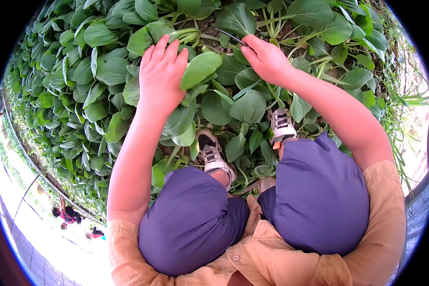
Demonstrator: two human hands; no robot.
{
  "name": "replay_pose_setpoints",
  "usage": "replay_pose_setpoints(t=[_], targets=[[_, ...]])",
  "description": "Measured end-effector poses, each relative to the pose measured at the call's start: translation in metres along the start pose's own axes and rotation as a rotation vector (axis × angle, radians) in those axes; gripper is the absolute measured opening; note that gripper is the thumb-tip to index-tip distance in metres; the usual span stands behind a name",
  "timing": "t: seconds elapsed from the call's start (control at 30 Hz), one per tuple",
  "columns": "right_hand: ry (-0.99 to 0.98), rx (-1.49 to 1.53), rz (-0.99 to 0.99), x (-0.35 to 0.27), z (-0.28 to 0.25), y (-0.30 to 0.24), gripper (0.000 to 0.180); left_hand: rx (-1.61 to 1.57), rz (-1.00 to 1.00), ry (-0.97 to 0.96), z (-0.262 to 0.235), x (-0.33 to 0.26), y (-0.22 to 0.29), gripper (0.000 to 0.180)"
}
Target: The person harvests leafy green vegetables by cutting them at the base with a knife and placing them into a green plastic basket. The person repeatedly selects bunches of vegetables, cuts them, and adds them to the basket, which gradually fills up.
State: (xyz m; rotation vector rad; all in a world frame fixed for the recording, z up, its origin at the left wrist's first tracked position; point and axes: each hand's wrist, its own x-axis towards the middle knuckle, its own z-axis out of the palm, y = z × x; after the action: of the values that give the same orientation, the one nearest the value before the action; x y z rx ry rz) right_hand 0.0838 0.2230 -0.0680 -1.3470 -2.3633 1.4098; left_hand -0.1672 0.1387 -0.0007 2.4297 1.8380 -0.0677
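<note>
My left hand (163,71) lies over a bok choy (188,35), its fingers bent onto the leaves and the thumb hidden beneath them. The pale green stems of this plant point to the right, toward my other hand. My right hand (268,58) is closed around a knife (230,36), whose thin dark blade sticks out to the left, close to the stems. Most of its handle is hidden in my fist. A broad leaf (201,69) stands up beside my left hand, and another leaf (237,20) spreads just beyond the blade.
Dense bok choy plants (76,81) cover the bed at left and around my shoes (214,155). Bare soil (286,31) shows between looser plants at far right. Grass (398,102) edges the right side. People (69,214) are small in the distance at lower left.
</note>
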Motion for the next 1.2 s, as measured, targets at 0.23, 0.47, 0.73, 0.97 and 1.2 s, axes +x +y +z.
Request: replay_pose_setpoints(t=[0.23, 0.47, 0.73, 0.97, 1.2], targets=[[-0.057, -0.17, -0.094, 0.049, 0.02, -0.012, 0.026, 0.029, -0.029, -0.047, 0.007, -0.009, 0.0, 0.048], [-0.083, -0.164, 0.04, 0.054, 0.036, 0.005, 0.028, 0.073, 0.005, -0.045, 0.015, -0.018, 0.007, 0.054], [-0.015, 0.065, -0.053, 0.051, 0.017, 0.025, 0.028, 0.056, -0.014, -0.011, 0.02, -0.024, 0.005, 0.045], [-0.264, 0.189, 0.235, 0.077, 0.015, 0.011, 0.032, 0.029, -0.052, 0.052, 0.023, -0.032, 0.007, 0.043], [-0.506, -0.031, 0.146, 0.106, 0.021, 0.021, 0.022, 0.022, -0.045, 0.089, 0.027, -0.03, 0.005, 0.041]])
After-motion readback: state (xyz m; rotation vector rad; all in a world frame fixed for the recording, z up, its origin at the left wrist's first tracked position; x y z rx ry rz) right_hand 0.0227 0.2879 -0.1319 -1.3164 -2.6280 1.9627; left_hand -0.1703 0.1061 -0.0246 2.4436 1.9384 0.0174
